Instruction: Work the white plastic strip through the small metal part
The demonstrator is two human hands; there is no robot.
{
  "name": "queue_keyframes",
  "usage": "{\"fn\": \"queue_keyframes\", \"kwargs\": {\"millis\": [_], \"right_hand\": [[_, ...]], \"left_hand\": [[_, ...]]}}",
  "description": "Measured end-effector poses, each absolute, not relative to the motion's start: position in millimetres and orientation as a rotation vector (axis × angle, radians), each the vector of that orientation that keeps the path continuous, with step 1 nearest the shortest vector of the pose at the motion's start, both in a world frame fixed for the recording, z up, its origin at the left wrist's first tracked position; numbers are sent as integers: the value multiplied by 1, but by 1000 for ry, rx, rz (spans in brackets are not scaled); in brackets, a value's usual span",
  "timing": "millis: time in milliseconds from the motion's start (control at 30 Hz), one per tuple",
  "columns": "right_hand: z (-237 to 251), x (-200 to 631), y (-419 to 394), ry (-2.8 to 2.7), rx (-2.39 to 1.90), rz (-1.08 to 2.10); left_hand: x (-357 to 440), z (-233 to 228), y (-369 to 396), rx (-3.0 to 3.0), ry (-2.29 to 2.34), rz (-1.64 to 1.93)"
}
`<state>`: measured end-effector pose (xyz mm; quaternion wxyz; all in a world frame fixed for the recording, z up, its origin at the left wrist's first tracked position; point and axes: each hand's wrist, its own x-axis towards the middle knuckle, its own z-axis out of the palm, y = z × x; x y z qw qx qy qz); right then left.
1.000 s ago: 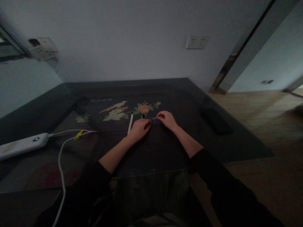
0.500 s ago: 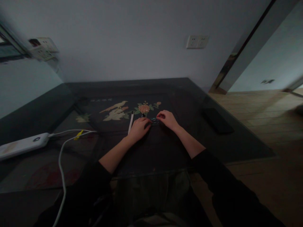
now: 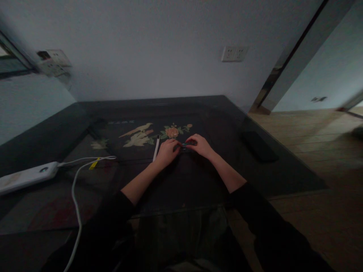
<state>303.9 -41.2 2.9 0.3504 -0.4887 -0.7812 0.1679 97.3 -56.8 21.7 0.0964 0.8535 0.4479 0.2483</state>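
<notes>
A dim room with a pale grey wall fills the upper half of the head view; a white double wall socket (image 3: 234, 53) sits on it right of centre, and another white outlet box (image 3: 53, 61) hangs at the upper left. Wooden floorboards (image 3: 317, 132) run along the right side. Below the wall lies a dark glass-topped table (image 3: 198, 181) with a painted bird-and-flower inlay (image 3: 153, 133) showing through just above the middle of the frame.

At the centre of the frame, both bare hands rest on the table with their fingertips meeting over a small dark ridged object (image 3: 185, 147). The left hand (image 3: 166, 152) lies palm down with fingers loosely curled, its tips touching the object's left end. The right hand (image 3: 200, 144) has fingers bent and drawn together over the object's right end; whether they pinch it or merely press on it cannot be told in this light. The object lies flat on the glass between the two sets of fingertips, mostly covered.

A slim white stick (image 3: 155, 148) lies just left of the left hand. A white power strip (image 3: 27, 176) with white cables (image 3: 74, 189) sits at the left edge. A flat black rectangular slab (image 3: 258, 146) lies well apart to the right.
</notes>
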Motion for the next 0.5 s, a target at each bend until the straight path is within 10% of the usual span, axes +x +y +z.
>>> {"fn": "queue_keyframes", "kwargs": {"millis": [500], "right_hand": [[-8, 304, -37, -2200, -1282, 394]], "left_hand": [[119, 25, -48, 2488, 1601, 625]]}}
